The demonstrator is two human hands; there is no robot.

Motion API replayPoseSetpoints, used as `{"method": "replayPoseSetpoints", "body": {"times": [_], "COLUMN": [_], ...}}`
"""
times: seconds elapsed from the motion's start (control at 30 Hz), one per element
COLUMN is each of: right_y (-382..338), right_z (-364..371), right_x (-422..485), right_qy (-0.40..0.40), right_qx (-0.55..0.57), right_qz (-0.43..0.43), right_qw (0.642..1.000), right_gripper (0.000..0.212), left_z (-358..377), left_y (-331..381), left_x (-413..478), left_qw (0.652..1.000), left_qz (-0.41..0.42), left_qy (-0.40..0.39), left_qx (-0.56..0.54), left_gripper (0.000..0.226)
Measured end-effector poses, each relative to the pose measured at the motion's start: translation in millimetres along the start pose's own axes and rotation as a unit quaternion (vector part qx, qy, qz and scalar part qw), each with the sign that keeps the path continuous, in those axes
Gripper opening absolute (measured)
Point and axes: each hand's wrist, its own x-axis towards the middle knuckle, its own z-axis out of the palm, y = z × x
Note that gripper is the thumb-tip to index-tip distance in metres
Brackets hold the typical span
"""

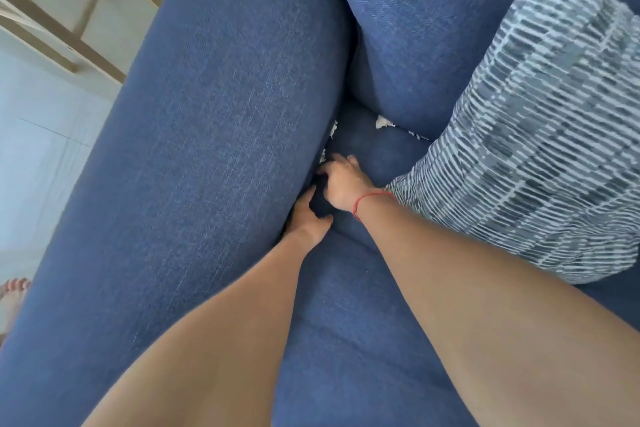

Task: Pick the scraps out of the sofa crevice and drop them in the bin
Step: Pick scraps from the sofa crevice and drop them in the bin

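Observation:
White paper scraps poke out of the blue sofa's crevices: one [332,129] and another [322,155] along the armrest gap, one [383,121] and a smaller one [414,134] under the back cushion. My left hand [307,215] presses into the gap between armrest [214,135] and seat cushion [367,305], fingers spread. My right hand [343,180], with a red string on the wrist, reaches into the same gap just beyond it, fingers curled down; whether it holds a scrap is hidden. No bin is in view.
A grey-and-white striped pillow [540,135] lies on the seat at the right, touching my right wrist. Wooden furniture legs [69,21] stand on the pale floor at the upper left. My bare foot [14,298] shows at the left edge.

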Motion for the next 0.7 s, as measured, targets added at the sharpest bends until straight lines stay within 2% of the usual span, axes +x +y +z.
{"method": "replayPoseSetpoints", "body": {"times": [0.17,0.4,0.5,0.7], "right_y": [3,-8,-7,-4], "right_z": [3,2,-4,-8], "right_x": [19,21,24,5], "right_qy": [-0.012,-0.055,-0.055,0.024], "right_qx": [-0.048,-0.087,-0.099,-0.052], "right_qz": [-0.013,0.023,0.011,0.0], "right_qw": [0.999,0.994,0.993,0.998], "right_gripper": [0.048,0.065,0.056,0.039], "left_z": [7,8,3,1], "left_y": [-9,-16,-12,-10], "left_x": [18,24,19,5], "left_qw": [1.0,0.998,0.996,0.995], "left_qz": [0.01,0.004,-0.004,0.007], "left_qy": [0.019,0.022,0.023,0.026], "left_qx": [0.003,0.058,0.086,0.099], "left_gripper": [0.086,0.093,0.089,0.078]}}
